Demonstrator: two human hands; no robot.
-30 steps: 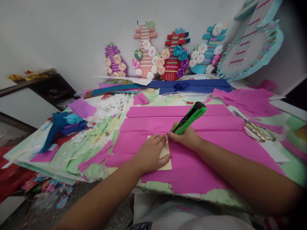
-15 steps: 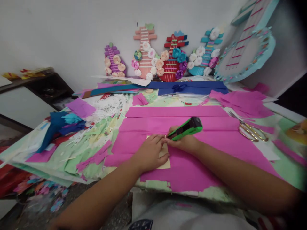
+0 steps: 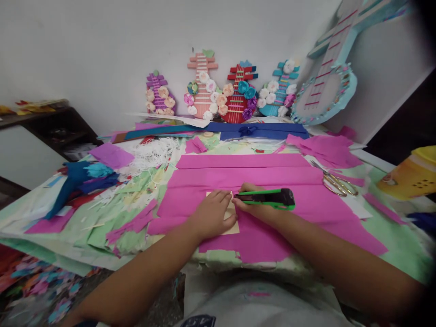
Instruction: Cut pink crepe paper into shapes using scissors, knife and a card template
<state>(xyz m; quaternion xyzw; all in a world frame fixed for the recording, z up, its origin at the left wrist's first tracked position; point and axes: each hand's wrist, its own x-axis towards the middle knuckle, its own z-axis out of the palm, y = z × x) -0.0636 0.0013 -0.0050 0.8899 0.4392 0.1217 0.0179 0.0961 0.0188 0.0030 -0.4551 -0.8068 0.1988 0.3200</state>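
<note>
L hand [image 3: 211,217] lay flat on cream card [image 3: 233,230], fingers nearly together, pressing it w/o gripping, atop pink ppr [image 3: 259,240]. R hand [image 3: 264,213], just right of card, was clamped round green cutter [image 3: 272,198]; its long axis ran left–right, front end by card's far right corner, butt to right. Couldn't tell if tip touched. R hand was nearer scissors [image 3: 326,174], lying farther right. Blue strip [image 3: 272,131] lay far, w/ red guitar shape [image 3: 235,104] behind.

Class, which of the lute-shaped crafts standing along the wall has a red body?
The red lute-shaped craft, between the peach-pink one and the small turquoise one; no other is red.
</note>
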